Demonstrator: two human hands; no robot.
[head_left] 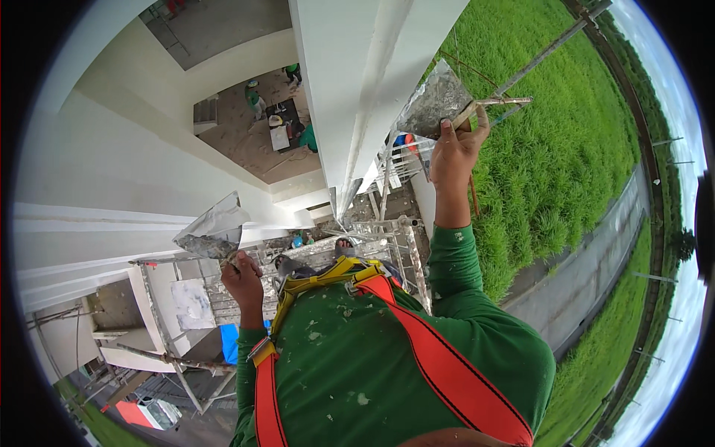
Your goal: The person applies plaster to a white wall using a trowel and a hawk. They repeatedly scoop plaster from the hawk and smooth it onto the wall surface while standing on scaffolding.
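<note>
My right hand [454, 165] is raised and closed around the handle of a trowel [441, 103]. Its broad, pointed blade is coated with grey residue. That blade lies beside the right edge of a white column [331, 82]; whether it touches, I cannot tell. Lower and to the left, my left hand [244, 283] grips a second trowel [214, 229]. Its angular blade is pale, with a darker grey patch near the handle, and is held in front of the white wall [141, 186].
I stand on a splattered scaffold platform [313, 257] high up, with metal poles [417, 261] around it. A whitish board [193, 304] lies at the left. Through an opening, people work beside a dark table [289, 119] below. Grass [551, 149] spreads on the right.
</note>
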